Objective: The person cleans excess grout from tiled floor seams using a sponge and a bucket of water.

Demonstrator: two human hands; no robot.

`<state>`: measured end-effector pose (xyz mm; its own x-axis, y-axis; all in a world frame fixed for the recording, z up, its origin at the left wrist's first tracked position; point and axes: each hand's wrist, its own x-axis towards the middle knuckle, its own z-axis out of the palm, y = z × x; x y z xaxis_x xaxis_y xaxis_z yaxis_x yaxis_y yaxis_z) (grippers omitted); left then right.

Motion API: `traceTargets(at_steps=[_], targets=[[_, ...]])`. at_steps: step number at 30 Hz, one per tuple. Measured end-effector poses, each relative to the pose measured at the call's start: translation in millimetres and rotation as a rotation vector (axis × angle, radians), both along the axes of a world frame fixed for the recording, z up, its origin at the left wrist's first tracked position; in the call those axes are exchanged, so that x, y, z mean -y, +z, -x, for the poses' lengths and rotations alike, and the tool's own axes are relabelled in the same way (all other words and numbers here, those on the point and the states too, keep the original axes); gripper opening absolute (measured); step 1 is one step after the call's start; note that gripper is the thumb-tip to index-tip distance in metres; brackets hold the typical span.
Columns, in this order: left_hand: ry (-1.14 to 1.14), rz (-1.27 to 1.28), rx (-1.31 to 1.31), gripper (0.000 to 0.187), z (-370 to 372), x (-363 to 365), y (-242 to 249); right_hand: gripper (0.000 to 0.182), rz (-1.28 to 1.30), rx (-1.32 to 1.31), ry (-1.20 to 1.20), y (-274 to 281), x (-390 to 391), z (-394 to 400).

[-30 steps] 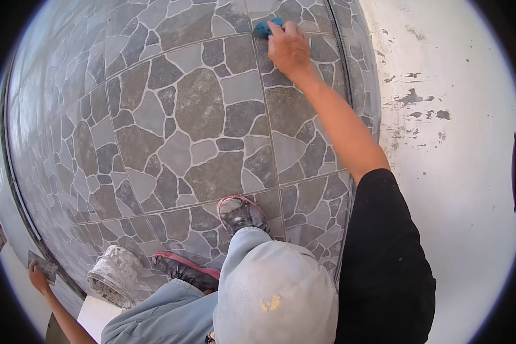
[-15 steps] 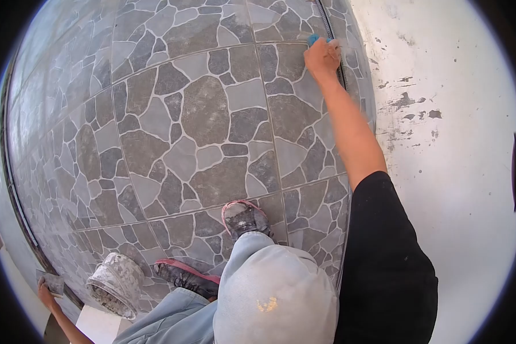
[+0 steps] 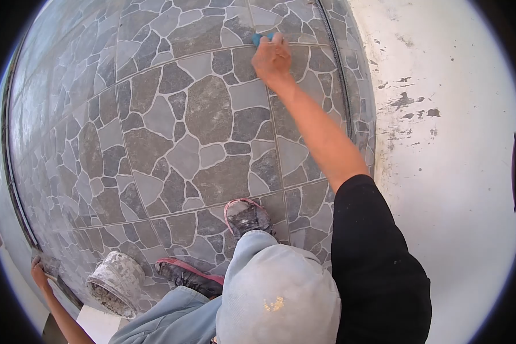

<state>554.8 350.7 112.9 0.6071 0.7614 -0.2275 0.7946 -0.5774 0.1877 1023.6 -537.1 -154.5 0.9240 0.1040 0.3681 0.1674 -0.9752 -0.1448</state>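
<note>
My right hand (image 3: 272, 57) is closed over a small blue piece (image 3: 257, 39) that mostly hides in the fingers; I cannot tell its kind. It presses down at a joint line of the stone-patterned tile floor (image 3: 209, 112), ahead of my feet. At the lower left, my left hand (image 3: 39, 274) grips a trowel (image 3: 51, 265) with a flat, grey-smeared blade, held out beside the floor's left edge. A bucket (image 3: 119, 275) crusted with pale material lies tilted between that hand and my shoes, its mouth facing down-left in view.
My dusty shoes (image 3: 249, 218) stand on the tiles below the middle. The cap (image 3: 281, 292) I wear covers the bottom centre. Along the right runs a pale wall (image 3: 447, 172) with flaked paint, beside a dark channel strip (image 3: 339, 74) in the floor.
My right hand has moved left along the tile joint, away from the dark strip, with the blue piece. My left hand and the trowel have shifted slightly upward in view.
</note>
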Motion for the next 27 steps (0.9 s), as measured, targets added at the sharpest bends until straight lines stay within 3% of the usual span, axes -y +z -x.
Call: traceTargets(at_steps=[1, 3, 4, 6, 8, 10, 11, 13, 14, 16, 18, 20, 22, 24, 26, 27], targets=[[-0.001, 0.000, 0.006, 0.049, -9.3, -3.1, -4.1, 0.021, -0.068, 0.011, 0.160, 0.8, -24.1, 5.2], [-0.326, -0.140, -0.043, 0.048, -28.1, -22.5, -9.5, 0.018, -0.109, -0.013, 0.216, 9.2, -17.1, 6.9], [-0.337, -0.138, -0.047, 0.048, -27.4, -26.2, -3.2, 0.016, -0.148, -0.044, 0.271, 6.6, -8.4, 8.3], [-0.110, 0.022, 0.051, 0.047, 13.4, -25.8, 15.5, 0.016, 0.034, 0.015, 0.020, 4.7, 61.9, -3.5], [0.004, -0.075, 0.013, 0.047, 74.2, -25.1, 21.6, 0.023, 0.106, -0.016, -0.321, 1.6, 126.9, -11.3], [-0.053, -0.288, -0.341, 0.047, 115.9, -0.4, 38.2, 0.030, 0.065, -0.089, -0.377, 7.3, 143.8, -11.6], [-0.039, -0.287, -0.350, 0.047, 128.1, 15.2, 47.2, 0.030, 0.065, -0.095, -0.361, 13.2, 131.3, -1.9], [0.038, -0.322, -0.395, 0.047, 125.7, 36.2, 61.2, 0.033, -0.049, -0.266, 0.301, 32.6, 99.0, 26.6], [0.050, -0.312, -0.344, 0.046, 124.3, 33.9, 63.6, 0.033, -0.051, -0.269, 0.316, 33.9, 86.8, 14.6], [-0.002, -0.283, -0.256, 0.044, 119.3, 15.4, 62.4, 0.038, -0.052, -0.348, 0.744, 29.9, 64.0, -29.5], [-0.146, -0.282, -0.270, 0.043, 96.8, 6.6, 54.8, 0.034, -0.014, -0.148, 0.437, 16.7, 49.0, -121.1], [-0.237, -0.300, -0.307, 0.042, 61.4, 16.8, 40.7, 0.035, 0.256, -0.163, -0.064, -8.2, 51.4, -213.5], [-0.244, -0.327, -0.218, 0.042, 36.6, 32.1, 49.9, 0.039, -0.021, 0.232, -0.126, 6.7, 27.9, -214.1], [-0.189, -0.285, -0.137, 0.042, 36.9, 24.9, 47.4, 0.038, -0.060, -0.032, 0.078, 30.5, 4.8, -159.8], [-0.159, -0.209, -0.036, 0.043, 23.0, 28.8, 34.5, 0.026, -0.236, 0.160, 0.288, 33.2, -16.3, -73.5], [-0.211, -0.242, -0.172, 0.044, 14.4, 34.5, 34.5, 0.026, -0.186, 0.077, 0.346, 24.5, -10.9, -40.0]])
